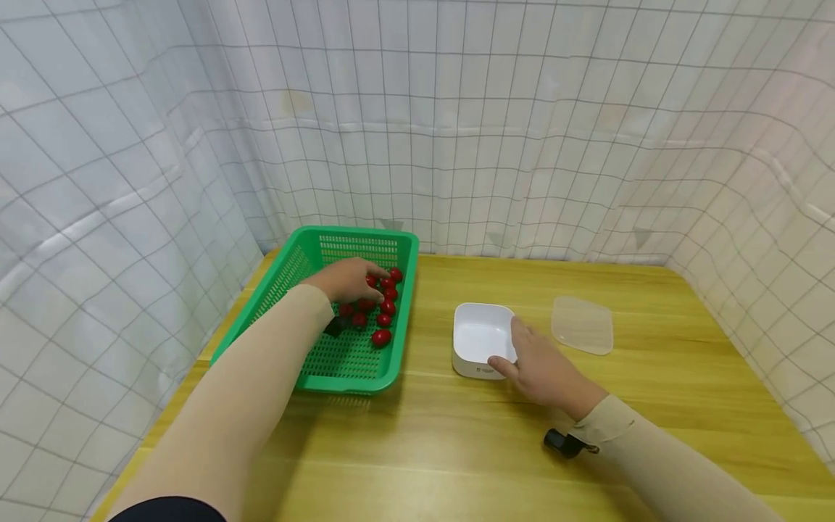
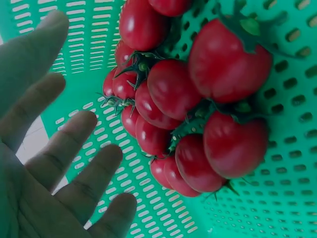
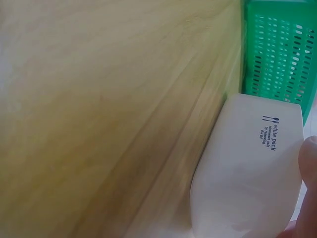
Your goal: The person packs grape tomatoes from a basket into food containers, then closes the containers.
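Inside the green plastic basket (image 1: pixel 406 312), my left hand (image 1: pixel 346 280) hovers over small red tomatoes (image 1: pixel 381 338) with green stems. The left wrist view shows that hand's spread fingers (image 2: pixel 81 131) beside a pile of several tomatoes (image 2: pixel 173 87), with nothing in its grasp. My right hand (image 1: pixel 544 371) rests at the right side of a square white container (image 1: pixel 466 365), its thumb near the front rim and its fingers along the right rim. In the right wrist view, printed text shows on the container's wall (image 3: pixel 247 163), with the thumb (image 3: pixel 308 158) at its edge.
A translucent lid (image 1: pixel 583 326) lies flat on the wooden table (image 1: pixel 417 457), to the right of the container. White gridded sheeting (image 1: pixel 457 145) encloses the back and sides. A small black device (image 1: pixel 564 442) sits at the right wrist.
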Demonstrator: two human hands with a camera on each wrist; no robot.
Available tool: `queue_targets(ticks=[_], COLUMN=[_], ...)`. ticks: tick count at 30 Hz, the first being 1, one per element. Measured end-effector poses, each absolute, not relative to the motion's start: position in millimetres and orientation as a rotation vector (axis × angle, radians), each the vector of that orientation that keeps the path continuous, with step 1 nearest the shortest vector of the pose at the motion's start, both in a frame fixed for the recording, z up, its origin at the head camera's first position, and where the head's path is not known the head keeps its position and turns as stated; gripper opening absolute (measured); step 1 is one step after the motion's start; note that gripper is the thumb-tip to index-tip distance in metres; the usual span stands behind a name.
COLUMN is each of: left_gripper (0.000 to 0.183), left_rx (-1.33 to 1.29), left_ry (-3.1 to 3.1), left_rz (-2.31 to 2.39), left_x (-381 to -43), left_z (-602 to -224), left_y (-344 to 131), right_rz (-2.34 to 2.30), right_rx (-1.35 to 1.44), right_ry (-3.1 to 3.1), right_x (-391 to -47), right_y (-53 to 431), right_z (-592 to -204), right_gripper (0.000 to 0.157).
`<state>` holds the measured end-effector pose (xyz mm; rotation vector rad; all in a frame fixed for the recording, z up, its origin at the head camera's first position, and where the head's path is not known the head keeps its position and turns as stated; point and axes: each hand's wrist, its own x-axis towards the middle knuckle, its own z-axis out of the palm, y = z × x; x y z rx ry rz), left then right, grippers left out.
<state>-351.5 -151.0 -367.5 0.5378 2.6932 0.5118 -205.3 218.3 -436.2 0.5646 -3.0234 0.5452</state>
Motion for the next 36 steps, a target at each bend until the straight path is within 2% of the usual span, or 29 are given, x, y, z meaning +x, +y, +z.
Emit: queue_targets(ticks=[10,21,29,36], left_gripper=[0.056,0.058,0.060,0.053], left_rx=[0.550,0.331,0.279,0.302], left_ry=[2.711,2.753,2.743,2.726], left_rz=[0.574,0.590,0.555,0.493], left_x=[-355.8,-375.8,-384.4,-393.0], left_z=[-372.5,-377.9,-381.0,-385.8], left_y=[-167.4,-190.7,-199.5,-199.2], right_rz=[0.548,0.554,0.562,0.551], right_rx=[0.553,0.544,0.538,0.528], right_ry=[-3.032,-3.042,-3.060,-3.070], right_x=[-203.9,-204.5,-205.4,-205.3], right_y=[217.9,217.1,216.5,216.9], right_z=[-435.0,-434.7,-434.9,-434.2], right_gripper=[0.092,0.093,0.093,0.093])
